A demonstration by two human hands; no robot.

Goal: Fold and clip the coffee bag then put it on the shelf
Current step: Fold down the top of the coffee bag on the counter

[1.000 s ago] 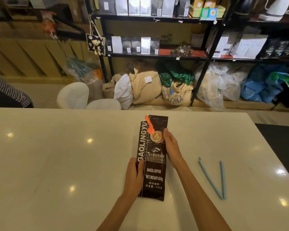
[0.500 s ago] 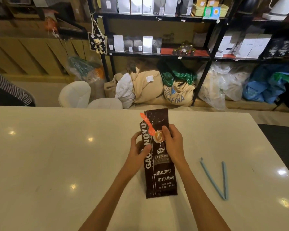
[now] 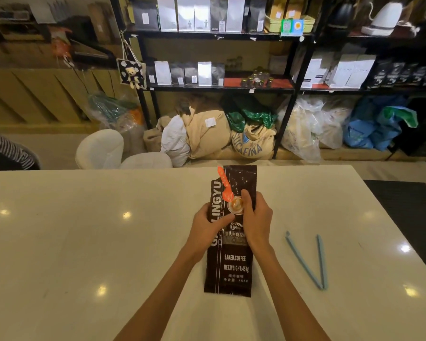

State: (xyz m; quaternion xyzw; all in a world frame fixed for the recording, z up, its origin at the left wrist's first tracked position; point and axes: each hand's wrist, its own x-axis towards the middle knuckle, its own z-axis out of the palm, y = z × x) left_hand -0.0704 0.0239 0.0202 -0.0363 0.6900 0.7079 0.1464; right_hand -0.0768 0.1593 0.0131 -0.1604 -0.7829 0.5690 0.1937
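Observation:
A dark brown coffee bag [image 3: 233,267] with white lettering and an orange streak near its top stands tilted on the white table [image 3: 84,242], its base on the tabletop. My left hand [image 3: 208,227] grips its left edge at mid-height, thumb across the front. My right hand [image 3: 255,219] holds the right edge a little higher, fingers curled around it. The bag's top stands straight above both hands, unfolded. A light blue bag clip [image 3: 308,262] lies open in a V on the table, to the right of the bag. The black metal shelf [image 3: 219,88] stands beyond the table.
Rows of coffee bags fill the shelf levels. Burlap sacks [image 3: 252,141] and plastic bags sit on the floor under it. Two white stools [image 3: 100,148] stand behind the table. A person's striped sleeve [image 3: 8,151] shows at the left edge. A dark mat [image 3: 408,212] lies right of the table.
The bag went from lying flat to propped up on its base. My left hand slid up from the bag's lower left to its middle; my right hand closed around the right edge.

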